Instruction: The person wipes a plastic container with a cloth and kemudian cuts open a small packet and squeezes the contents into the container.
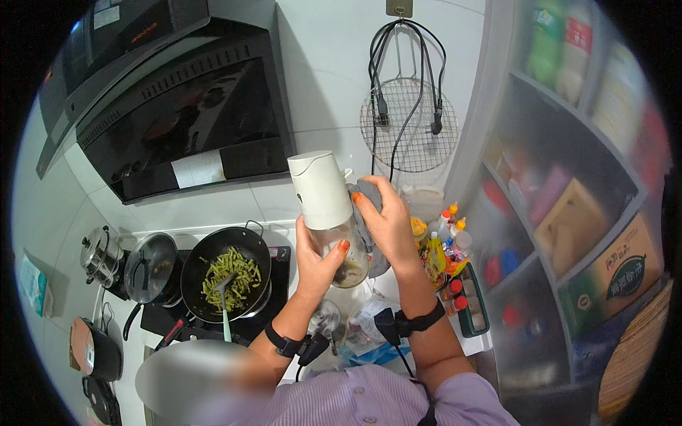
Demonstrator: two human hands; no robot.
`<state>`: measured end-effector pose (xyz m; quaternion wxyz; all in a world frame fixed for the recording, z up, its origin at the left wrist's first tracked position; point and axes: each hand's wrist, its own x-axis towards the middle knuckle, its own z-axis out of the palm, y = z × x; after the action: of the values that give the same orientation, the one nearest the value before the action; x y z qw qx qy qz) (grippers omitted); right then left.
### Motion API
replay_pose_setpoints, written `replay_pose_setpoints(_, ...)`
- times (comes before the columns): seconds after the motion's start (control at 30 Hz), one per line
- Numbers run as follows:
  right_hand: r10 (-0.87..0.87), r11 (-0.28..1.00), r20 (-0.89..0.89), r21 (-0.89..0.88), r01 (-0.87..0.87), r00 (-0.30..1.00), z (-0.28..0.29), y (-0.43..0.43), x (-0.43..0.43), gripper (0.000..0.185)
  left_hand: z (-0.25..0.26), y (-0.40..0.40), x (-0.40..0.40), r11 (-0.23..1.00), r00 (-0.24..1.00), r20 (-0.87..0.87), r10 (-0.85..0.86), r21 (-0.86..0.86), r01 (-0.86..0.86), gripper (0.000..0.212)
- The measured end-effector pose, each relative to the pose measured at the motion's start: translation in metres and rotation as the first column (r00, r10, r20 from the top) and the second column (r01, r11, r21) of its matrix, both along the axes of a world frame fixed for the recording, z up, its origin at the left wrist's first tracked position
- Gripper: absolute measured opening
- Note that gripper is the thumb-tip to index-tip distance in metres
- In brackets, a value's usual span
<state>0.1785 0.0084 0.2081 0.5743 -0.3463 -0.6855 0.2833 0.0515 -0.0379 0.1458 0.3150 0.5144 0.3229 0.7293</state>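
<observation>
My left hand (pixel 314 271) grips the lower glass part of an oil dispenser (pixel 322 191), its thumb across the front. The dispenser has a tall cream-white top with a handle behind, and dark residue shows low inside the clear glass. It is tilted, raised above the counter. On its right side, my right hand (pixel 388 229) holds a grey cloth (pixel 379 263) against the dispenser. Part of the cloth is hidden behind the fingers and glass. Below the hands lie a clear plastic bag (pixel 367 322) and a transparent lidded container (pixel 325 317).
A wok (pixel 186 282) with cut green beans (pixel 242 266) and a spatula (pixel 225 309) sits on the stove, beside a glass-lidded pan (pixel 152 266). Condiment bottles (pixel 453 229) and a seasoning box (pixel 474 319) stand right. Above are the range hood (pixel 197 112) and a hanging wire rack (pixel 410 144).
</observation>
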Motion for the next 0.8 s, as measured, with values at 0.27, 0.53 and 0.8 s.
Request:
replay_pose_setpoints(0.27, 0.05, 0.955, -0.182, -0.28, -0.101, 0.982, -0.101, 0.034, 0.0, 0.028, 0.015, 0.014, -0.01, 0.997, 1.0, -0.009, 0.0, 0.076, 0.0, 0.072)
replay_pose_setpoints(0.53, -0.053, 0.979, -0.562, -0.193, -0.069, 0.825, -0.054, 0.005, 0.015, 0.03, 0.016, 0.013, -0.014, 1.0, 0.998, 0.061, 0.02, -0.004, -0.02, 0.067)
replay_pose_setpoints(0.8, -0.103, 0.989, -0.091, 0.095, 0.112, 0.991, -0.016, 0.021, 0.025, 0.02, 0.01, 0.01, -0.008, 0.993, 0.994, 0.013, -0.112, -0.045, 0.112, 0.07)
